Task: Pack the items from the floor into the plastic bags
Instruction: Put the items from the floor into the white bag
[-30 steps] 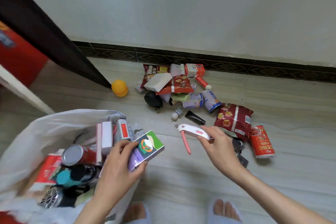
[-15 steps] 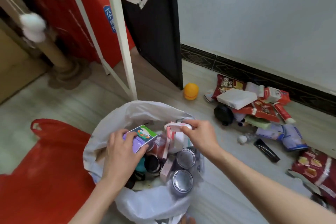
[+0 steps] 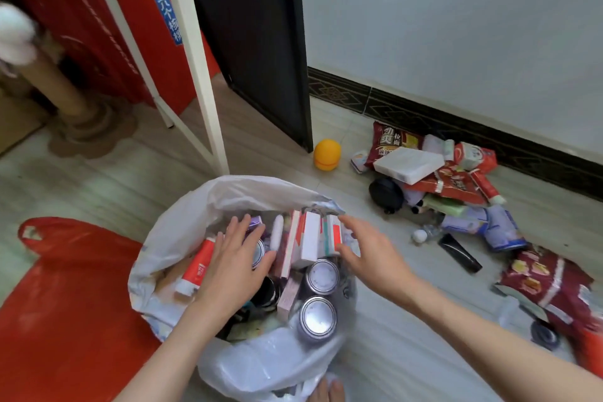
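A white plastic bag (image 3: 195, 215) stands open on the floor, filled with cans, boxes and a red tube. My left hand (image 3: 235, 258) lies flat with spread fingers on the items inside, over the purple and green box (image 3: 255, 222). My right hand (image 3: 368, 251) hovers open over the bag's right side, beside upright red and white boxes (image 3: 313, 235). The white and pink tool (image 3: 277, 232) stands among the bag's contents. A flat red plastic bag (image 3: 65, 287) lies to the left. Loose items (image 3: 450, 186) remain heaped near the wall.
A yellow ball (image 3: 327, 154) sits by the black door (image 3: 261, 42). A white rack leg (image 3: 199, 75) stands behind the bag. Red snack packets (image 3: 545, 281), a black tube (image 3: 458, 252) and a white box (image 3: 408, 164) lie at the right. My toes (image 3: 326, 390) show at the bottom.
Both hands carried the box and the white and pink tool from the floor over the bag and let them go inside. Both hands are now open above the contents.
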